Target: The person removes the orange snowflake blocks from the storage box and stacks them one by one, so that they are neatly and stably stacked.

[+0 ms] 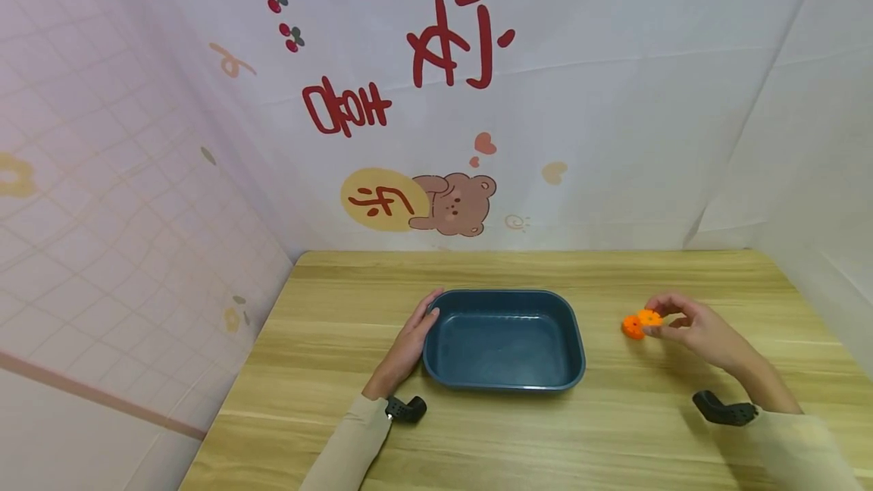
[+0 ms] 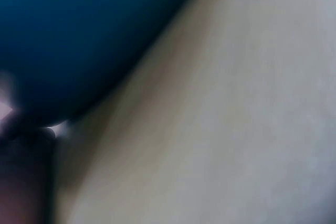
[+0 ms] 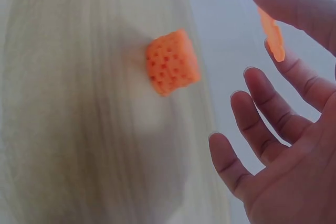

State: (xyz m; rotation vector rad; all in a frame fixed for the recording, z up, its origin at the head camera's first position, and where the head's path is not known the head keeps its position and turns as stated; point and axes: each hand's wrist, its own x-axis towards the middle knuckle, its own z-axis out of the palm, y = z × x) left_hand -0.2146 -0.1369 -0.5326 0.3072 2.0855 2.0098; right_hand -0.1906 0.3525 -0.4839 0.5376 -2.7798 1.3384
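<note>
A dark blue rectangular basin (image 1: 505, 386) with rounded corners sits upright on the table, its inside bare. My left hand (image 1: 405, 339) rests along its left side, fingers stretched against the outer wall and thumb at the rim. In the left wrist view the basin's wall (image 2: 89, 30) is blurred. To the right of the basin, my right hand (image 1: 702, 333) pinches a thin orange flower-shaped slice (image 1: 650, 317) between thumb and index finger; the other fingers are spread. A thicker orange piece (image 3: 170, 64) with a pitted side lies on the table close by.
The wood-grain table (image 1: 511, 438) meets a white printed cloth (image 1: 614, 112) at the back, with more cloth at both sides. Dark wrist devices (image 1: 726, 409) stick out near both sleeves.
</note>
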